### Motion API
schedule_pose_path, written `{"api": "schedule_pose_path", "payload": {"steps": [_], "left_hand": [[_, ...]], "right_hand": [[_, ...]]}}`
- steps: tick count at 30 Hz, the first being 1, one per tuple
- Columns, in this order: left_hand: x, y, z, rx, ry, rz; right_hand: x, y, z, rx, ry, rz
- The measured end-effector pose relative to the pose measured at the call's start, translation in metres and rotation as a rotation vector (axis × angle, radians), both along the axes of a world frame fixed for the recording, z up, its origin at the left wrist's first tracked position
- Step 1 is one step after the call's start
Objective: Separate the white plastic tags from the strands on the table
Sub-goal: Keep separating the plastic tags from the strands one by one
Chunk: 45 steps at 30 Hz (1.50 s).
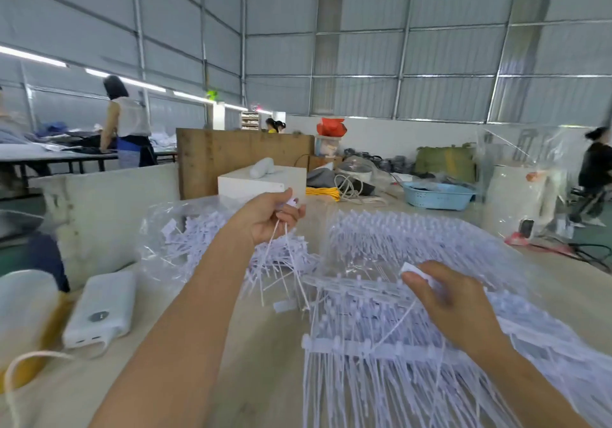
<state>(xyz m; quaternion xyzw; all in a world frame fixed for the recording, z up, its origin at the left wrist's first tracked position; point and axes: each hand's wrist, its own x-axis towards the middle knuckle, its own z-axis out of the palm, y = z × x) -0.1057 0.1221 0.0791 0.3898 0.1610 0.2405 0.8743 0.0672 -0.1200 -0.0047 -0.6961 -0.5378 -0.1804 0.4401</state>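
My left hand [270, 215] is raised over the table, its fingers curled round a few separated white tags [292, 201] whose thin strands hang down from the fist. Below it lies a loose pile of separated tags [212, 245] on clear plastic. My right hand [453, 305] rests on the racks of joined tag strands [381, 348] at the right and pinches one white tag [414, 270] between thumb and fingers. Many more joined racks [414, 235] spread behind it.
A white power bank [102, 308] with a cable lies at the left, beside a yellow-and-white container [26, 325]. A white box [261, 181], a blue basket [437, 194] and clutter stand at the back. People work at other tables beyond.
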Motion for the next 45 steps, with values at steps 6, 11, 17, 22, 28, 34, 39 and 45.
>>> {"api": "schedule_pose_path", "payload": {"steps": [6,11,17,22,28,34,39,45], "left_hand": [[-0.043,0.056,-0.042,-0.083,0.24,0.226],[-0.07,0.068,-0.035,0.129,0.611,0.077],[-0.065,0.082,-0.006,0.44,0.808,0.327],[-0.054,0.103,0.002,0.974,0.718,0.881],[-0.044,0.095,-0.004,0.962,1.015,0.443],[-0.017,0.092,-0.031,1.478,1.213,0.597],[0.0,0.083,-0.062,1.633,1.631,0.189],[0.022,0.056,-0.023,1.629,1.661,0.16]], "right_hand": [[-0.001,0.001,0.003,-0.029,0.002,-0.006],[-0.003,0.003,0.004,-0.032,0.035,-0.032],[-0.006,0.002,0.006,0.006,0.018,-0.056],[-0.002,0.002,0.003,0.006,-0.001,-0.056],[-0.005,0.003,0.003,-0.03,0.025,-0.078],[-0.008,0.0,0.006,-0.073,0.042,-0.079],[-0.007,0.0,0.006,-0.064,0.064,-0.075],[-0.008,0.001,0.006,-0.087,0.118,0.009]]}}
